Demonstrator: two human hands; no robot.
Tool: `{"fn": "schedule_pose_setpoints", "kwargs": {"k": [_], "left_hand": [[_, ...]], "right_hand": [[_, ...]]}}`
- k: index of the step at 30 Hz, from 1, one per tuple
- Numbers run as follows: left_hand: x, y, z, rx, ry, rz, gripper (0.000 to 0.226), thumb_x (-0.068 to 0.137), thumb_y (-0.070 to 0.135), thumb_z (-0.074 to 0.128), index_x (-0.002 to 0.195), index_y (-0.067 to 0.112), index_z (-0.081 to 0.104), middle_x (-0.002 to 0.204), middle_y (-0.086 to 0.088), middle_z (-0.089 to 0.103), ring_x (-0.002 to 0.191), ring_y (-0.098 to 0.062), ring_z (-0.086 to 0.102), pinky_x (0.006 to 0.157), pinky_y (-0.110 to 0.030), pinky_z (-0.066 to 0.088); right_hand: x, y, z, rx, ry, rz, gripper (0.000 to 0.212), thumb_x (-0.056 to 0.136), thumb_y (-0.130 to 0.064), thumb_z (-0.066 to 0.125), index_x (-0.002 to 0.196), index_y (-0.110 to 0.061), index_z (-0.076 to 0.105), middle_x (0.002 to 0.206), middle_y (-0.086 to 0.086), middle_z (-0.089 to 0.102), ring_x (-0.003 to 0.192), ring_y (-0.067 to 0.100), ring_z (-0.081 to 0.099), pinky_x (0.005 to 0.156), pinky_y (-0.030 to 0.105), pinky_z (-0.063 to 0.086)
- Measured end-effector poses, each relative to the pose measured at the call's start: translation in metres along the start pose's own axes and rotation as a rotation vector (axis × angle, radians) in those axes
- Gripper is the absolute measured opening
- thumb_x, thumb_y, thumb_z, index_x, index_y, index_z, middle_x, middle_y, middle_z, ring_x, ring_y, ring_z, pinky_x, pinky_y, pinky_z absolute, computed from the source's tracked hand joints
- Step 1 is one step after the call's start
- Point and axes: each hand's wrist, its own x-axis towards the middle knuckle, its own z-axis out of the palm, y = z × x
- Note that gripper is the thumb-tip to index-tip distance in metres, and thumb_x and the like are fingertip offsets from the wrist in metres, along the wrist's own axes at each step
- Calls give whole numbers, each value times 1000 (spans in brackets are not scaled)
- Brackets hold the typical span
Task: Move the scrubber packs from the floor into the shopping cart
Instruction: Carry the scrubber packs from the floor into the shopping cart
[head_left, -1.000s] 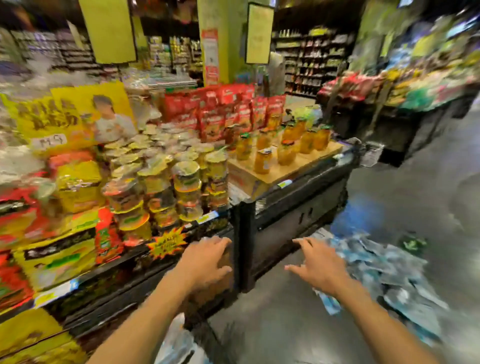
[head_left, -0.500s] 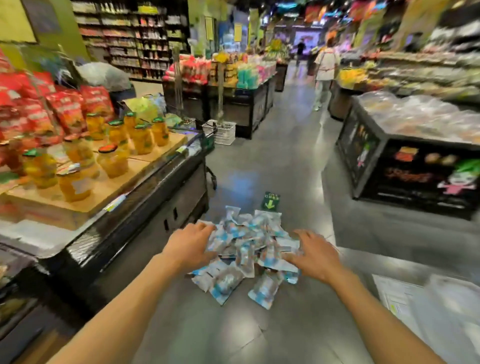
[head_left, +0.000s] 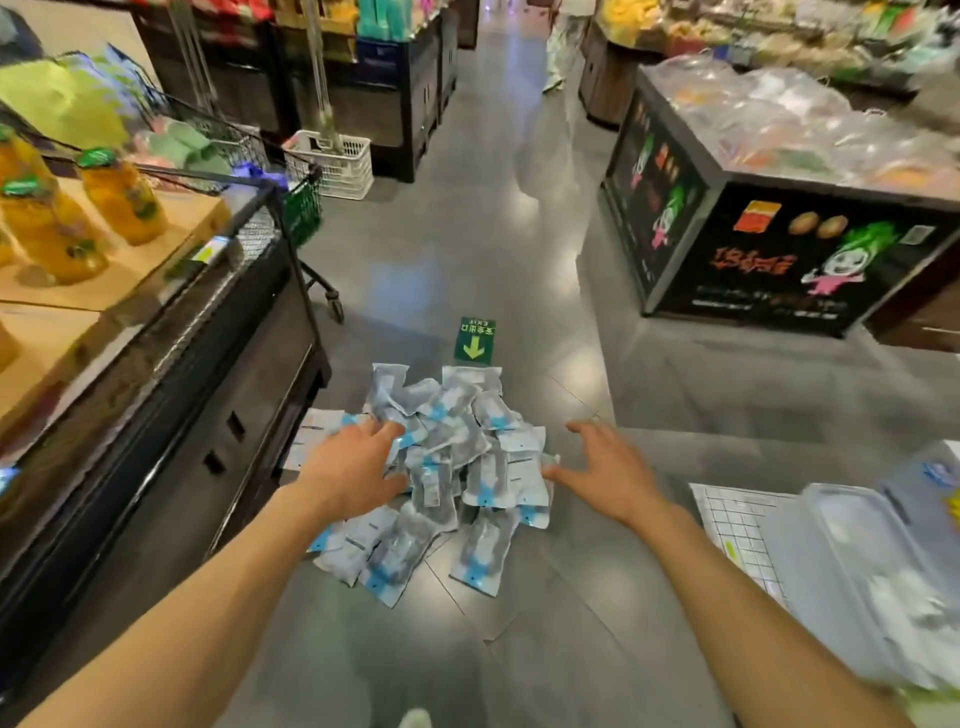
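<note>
Scrubber packs (head_left: 452, 467): a loose heap of clear and blue pouches on the grey floor (head_left: 519, 260), centre of frame, just below a green arrow sticker (head_left: 474, 340). Left hand (head_left: 353, 475): palm down on the heap's left edge, fingers spread, nothing pinched. Right hand (head_left: 605, 475): spread open just beside the heap's right edge; contact cannot be confirmed. Shopping cart (head_left: 244, 166): upper left, behind the display stand (head_left: 171, 374) carrying orange jars (head_left: 124, 200). Clear plastic bin (head_left: 852, 571): lower right.
</note>
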Motion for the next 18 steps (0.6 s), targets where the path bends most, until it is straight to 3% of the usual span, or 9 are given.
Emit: {"fn": "schedule_pose_setpoints", "kwargs": {"k": [10, 18], "left_hand": [[201, 4, 51, -138, -132, -31, 68, 94, 55, 60, 151, 27, 35, 149, -5, 49, 134, -28, 49, 103, -43, 47], [389, 35, 192, -115, -232, 30, 65, 95, 53, 59, 150, 28, 36, 149, -2, 48, 133, -27, 50, 100, -42, 47]], "right_hand": [[188, 74, 40, 122, -115, 160, 79, 84, -54, 76, 149, -23, 44, 149, 8, 49, 136, 27, 48, 107, 40, 43], [356, 191, 165, 104, -195, 267, 77, 84, -54, 74, 148, -21, 46, 147, 11, 51, 137, 30, 48, 110, 43, 42]]}}
